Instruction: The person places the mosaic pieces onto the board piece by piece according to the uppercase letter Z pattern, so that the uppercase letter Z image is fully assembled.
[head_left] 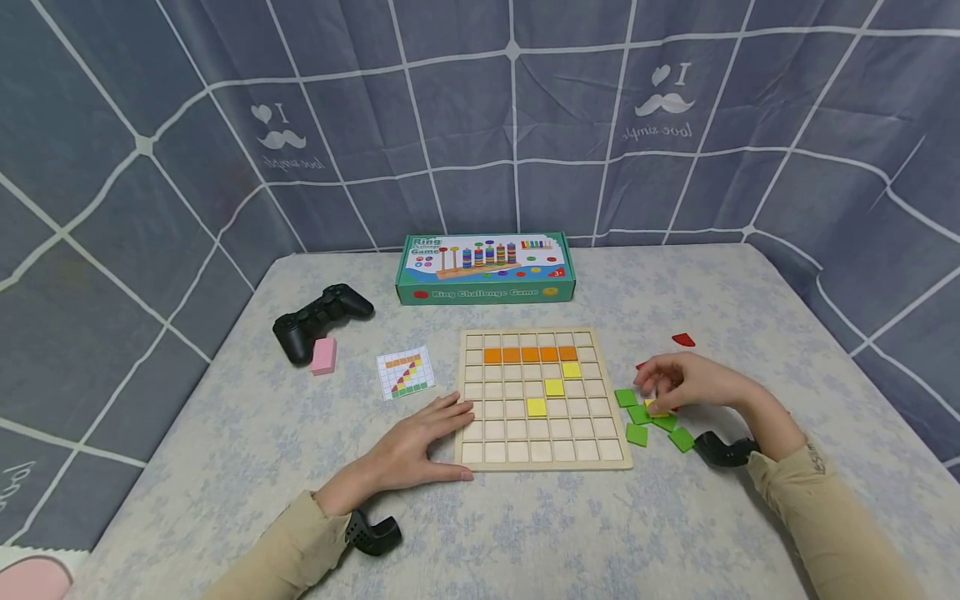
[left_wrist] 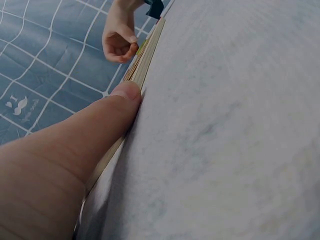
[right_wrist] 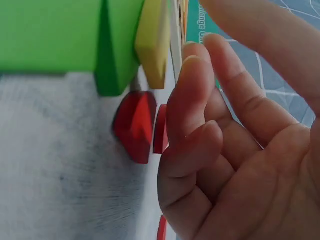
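A wooden grid board [head_left: 543,465] lies before me, with several orange tiles [head_left: 530,356] in one row and three yellow tiles [head_left: 554,387] on a diagonal below. My left hand [head_left: 408,446] rests against the board's left side, fingers on the rim; its thumb [left_wrist: 112,117] touches the board's edge near the front corner. To the right, my right hand [head_left: 693,382] hovers with bent fingers over a pile of green tiles [head_left: 637,435]. A loose yellow tile [right_wrist: 151,45] sits among them, close by the fingertips. No piece shows between those fingers.
Red pieces [head_left: 683,340] lie around the right hand. Left of the board are a pattern card [head_left: 406,372], a pink block [head_left: 324,356] and a black game controller [head_left: 322,317]. A green game box [head_left: 486,268] stands at the back, before a grey-blue curtain.
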